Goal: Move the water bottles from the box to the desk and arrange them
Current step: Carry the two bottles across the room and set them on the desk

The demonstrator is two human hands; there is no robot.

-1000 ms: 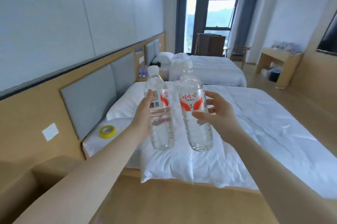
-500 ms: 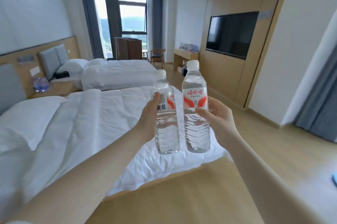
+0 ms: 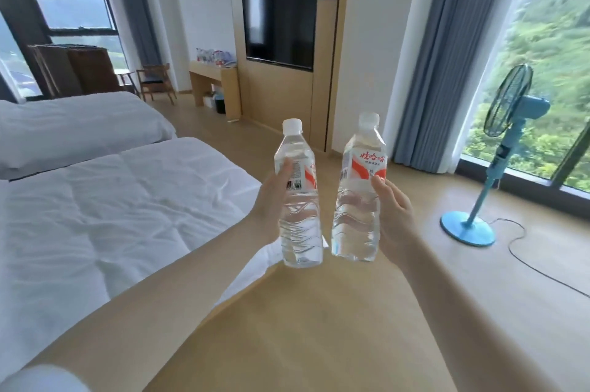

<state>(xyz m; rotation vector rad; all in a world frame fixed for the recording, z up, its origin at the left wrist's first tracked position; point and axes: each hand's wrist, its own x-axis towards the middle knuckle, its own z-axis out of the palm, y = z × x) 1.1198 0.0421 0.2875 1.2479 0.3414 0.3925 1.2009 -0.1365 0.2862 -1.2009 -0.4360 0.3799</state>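
— As you look across the room, the wooden floor (image 3: 319,327) fills most of your view, and the white bed (image 3: 111,216) lies on your left, with a second bed (image 3: 79,117) behind it.

— On your right you have the grey-blue curtain (image 3: 447,56) beside the window, and left of it the dark television (image 3: 279,26) on the wood-panelled wall.

— Your blue fan (image 3: 507,101) stands on the floor by that window. The counter (image 3: 204,75) sits against the far wall, left of the television, well apart from you. It carries a small cluster of bottles (image 3: 214,56), too small to count.

— Now to what you carry. Your left bottle (image 3: 298,216) and right bottle (image 3: 359,216) are both in the air over the floor, just past the foot corner of the near bed. Both are clear, full and capped in white, with red and white labels.

— They stand nearly upright with the tops leaning slightly outward, so the bases come close together with a narrow gap between them.

— Your left grip (image 3: 271,203) wraps round the left bottle, thumb on the label by the barcode. Your right grip (image 3: 396,219) clasps the right bottle, thumb at the label's lower edge; you hide the other fingers behind the plastic.
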